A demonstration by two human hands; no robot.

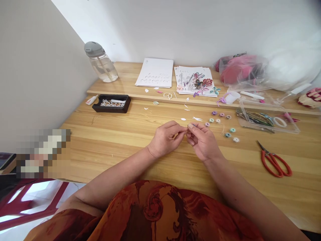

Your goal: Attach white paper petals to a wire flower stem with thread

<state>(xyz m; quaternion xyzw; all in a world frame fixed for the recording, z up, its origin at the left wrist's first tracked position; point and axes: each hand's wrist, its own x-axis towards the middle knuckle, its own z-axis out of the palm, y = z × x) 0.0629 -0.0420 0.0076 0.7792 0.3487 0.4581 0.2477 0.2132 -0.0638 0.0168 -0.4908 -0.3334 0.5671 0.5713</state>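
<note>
Above the middle of the wooden table [125, 140], my left hand [168, 138] and my right hand [204, 140] meet at the fingertips. Thumb and forefinger of my left hand are pinched together. My right hand is also closed in a pinch, its other fingers curled in. A tiny bluish bit shows at my right fingers; what it belongs to is hidden. Just beyond the hands lie a white leaf-shaped piece [183, 119] and a white pointed cutout [197, 118]. Several small thread spools, among them a green one [211, 120], sit right of my right hand.
Red-handled scissors [276, 162] lie at right, near a clear plastic box [268, 120] of tools. A black tray [111, 103] holds beads. On the raised ledge stand a water bottle [101, 63], paper sheets [155, 72], wire flowers [200, 82] and plastic bags [240, 72].
</note>
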